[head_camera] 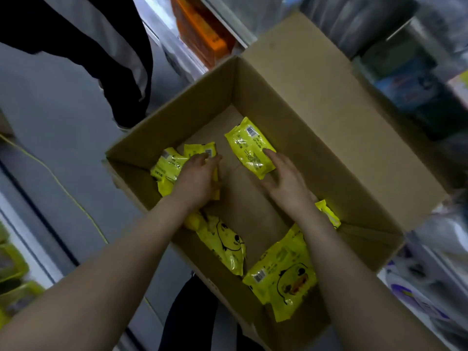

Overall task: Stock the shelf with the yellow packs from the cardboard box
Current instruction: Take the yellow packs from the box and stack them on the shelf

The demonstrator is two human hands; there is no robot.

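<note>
An open cardboard box [298, 97] stands on the floor with several yellow packs scattered on its bottom. My left hand [196, 177] lies over a cluster of yellow packs [168, 165] at the box's left side, fingers curled round one of them. My right hand [285, 179] reaches with straight fingers onto a single yellow pack [247, 145] lying face down near the far wall. Two more packs with a duck face lie near me, one in the middle [222, 243] and one at the right [283, 279].
Shelves [415, 79] with blurred goods run along the right of the box. Orange boxes [202, 29] stand on a shelf beyond it. Another person's dark trouser legs [119, 62] stand at the upper left. A yellow cord [63, 188] crosses the grey floor on the left.
</note>
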